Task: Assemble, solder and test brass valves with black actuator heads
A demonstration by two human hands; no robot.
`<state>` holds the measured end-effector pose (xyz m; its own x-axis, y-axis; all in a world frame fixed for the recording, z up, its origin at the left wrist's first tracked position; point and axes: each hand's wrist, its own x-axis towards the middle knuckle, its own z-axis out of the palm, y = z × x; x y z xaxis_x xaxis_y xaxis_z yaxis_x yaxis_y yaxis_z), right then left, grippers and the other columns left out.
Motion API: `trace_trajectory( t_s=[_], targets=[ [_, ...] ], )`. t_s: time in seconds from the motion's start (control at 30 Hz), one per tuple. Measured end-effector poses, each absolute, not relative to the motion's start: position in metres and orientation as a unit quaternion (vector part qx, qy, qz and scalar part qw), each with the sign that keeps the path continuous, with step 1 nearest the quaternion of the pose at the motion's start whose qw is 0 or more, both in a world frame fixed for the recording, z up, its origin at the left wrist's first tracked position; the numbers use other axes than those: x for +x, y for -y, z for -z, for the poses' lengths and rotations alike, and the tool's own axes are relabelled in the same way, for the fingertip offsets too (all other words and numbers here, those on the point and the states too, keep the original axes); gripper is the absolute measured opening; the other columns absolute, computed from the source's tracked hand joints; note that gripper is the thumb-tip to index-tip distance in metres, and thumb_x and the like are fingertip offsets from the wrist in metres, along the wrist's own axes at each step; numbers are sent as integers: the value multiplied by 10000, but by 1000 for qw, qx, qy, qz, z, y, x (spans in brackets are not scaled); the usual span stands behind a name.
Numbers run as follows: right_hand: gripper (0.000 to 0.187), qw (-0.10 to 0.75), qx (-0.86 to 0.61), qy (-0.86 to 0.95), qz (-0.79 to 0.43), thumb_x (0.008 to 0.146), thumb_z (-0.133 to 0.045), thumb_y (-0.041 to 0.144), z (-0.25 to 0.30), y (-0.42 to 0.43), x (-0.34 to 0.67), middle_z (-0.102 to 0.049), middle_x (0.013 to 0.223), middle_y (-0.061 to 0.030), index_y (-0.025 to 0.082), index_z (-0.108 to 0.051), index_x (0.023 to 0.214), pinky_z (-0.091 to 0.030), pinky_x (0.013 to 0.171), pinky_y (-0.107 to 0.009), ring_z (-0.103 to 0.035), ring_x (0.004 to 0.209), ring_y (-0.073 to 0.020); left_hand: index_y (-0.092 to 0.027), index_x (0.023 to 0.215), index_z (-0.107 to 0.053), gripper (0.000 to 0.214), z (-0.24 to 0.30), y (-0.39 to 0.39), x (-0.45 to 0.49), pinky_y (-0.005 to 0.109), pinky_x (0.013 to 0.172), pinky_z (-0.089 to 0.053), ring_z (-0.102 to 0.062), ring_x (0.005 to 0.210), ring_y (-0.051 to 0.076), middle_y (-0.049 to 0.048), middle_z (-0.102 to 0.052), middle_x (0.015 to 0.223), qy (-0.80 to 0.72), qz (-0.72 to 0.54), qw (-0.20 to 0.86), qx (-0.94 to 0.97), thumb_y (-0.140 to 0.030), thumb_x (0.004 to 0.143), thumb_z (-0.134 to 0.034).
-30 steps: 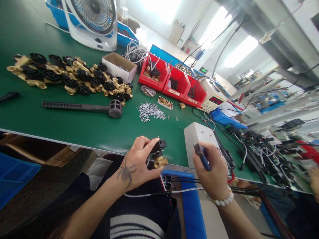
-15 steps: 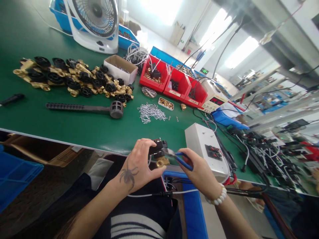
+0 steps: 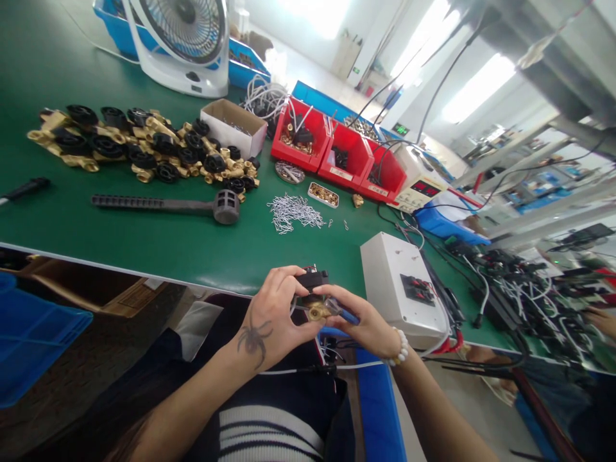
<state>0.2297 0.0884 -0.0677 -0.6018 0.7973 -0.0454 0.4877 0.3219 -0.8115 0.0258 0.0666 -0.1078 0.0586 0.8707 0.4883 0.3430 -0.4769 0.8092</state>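
Over the bench's front edge, my left hand [image 3: 272, 314] is closed around a brass valve [image 3: 316, 312] with a black plastic part [image 3: 312, 280] on top. My right hand [image 3: 363, 324] is closed too, with blue-handled pliers [image 3: 347, 316] in its palm; its fingers reach the right side of the black part. The pliers' jaws are mostly hidden behind the fingers. Farther up the green bench lie a pile of silvery spring clips [image 3: 293, 213], two loose clips beside it, and a small white tray [image 3: 323, 194] of brass pieces.
A dark mallet [image 3: 168, 205] lies left, below a heap of brass valves with black caps [image 3: 163, 144]. Red bins [image 3: 344, 160] and a carton [image 3: 235, 128] stand behind. A grey switch box [image 3: 385, 269] is close on the right. A white fan [image 3: 183, 80] stands far left.
My right hand has moved left against the valve and its fingers now touch the black part. The pliers have turned back into the palm. My left hand keeps its hold.
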Motion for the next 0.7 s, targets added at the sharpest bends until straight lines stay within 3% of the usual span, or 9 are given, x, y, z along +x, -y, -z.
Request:
trace_trajectory(
  t_s=[0.3, 0.47, 0.63, 0.7],
  targets=[
    [420, 214, -443, 782, -383, 890, -640, 452, 58, -84, 230, -684, 1148, -86, 229, -635, 1246, -550, 866, -341, -666, 993, -215, -182, 875, -527, 322, 107, -67, 24, 431, 913, -533, -600, 1099, 259, 125, -626, 1125, -446, -531, 243, 678, -231, 711, -800],
    [212, 333, -586, 715, -184, 925, -557, 338, 46, -71, 234, -652, 815, -17, 213, -637, 1077, -495, 584, -267, -591, 632, -141, -197, 870, -511, 333, 104, -66, 23, 471, 931, -530, -598, 1117, 273, 120, -628, 1144, -457, -520, 252, 676, -216, 698, -796],
    [179, 208, -585, 775, -120, 894, -525, 211, 43, -60, 230, -675, 824, -50, 202, -665, 1006, -510, 643, -300, -624, 691, -179, -198, 882, -519, 334, 105, -65, 22, 484, 936, -530, -607, 1112, 277, 121, -625, 1141, -464, -518, 246, 675, -215, 691, -792],
    [174, 241, -595, 761, -94, 892, -532, 207, 42, -57, 230, -677, 833, -47, 206, -648, 1021, -508, 629, -287, -624, 683, -176, -198, 880, -520, 335, 106, -65, 22, 478, 934, -532, -608, 1112, 275, 120, -623, 1141, -463, -520, 249, 673, -215, 686, -793]
  ],
)
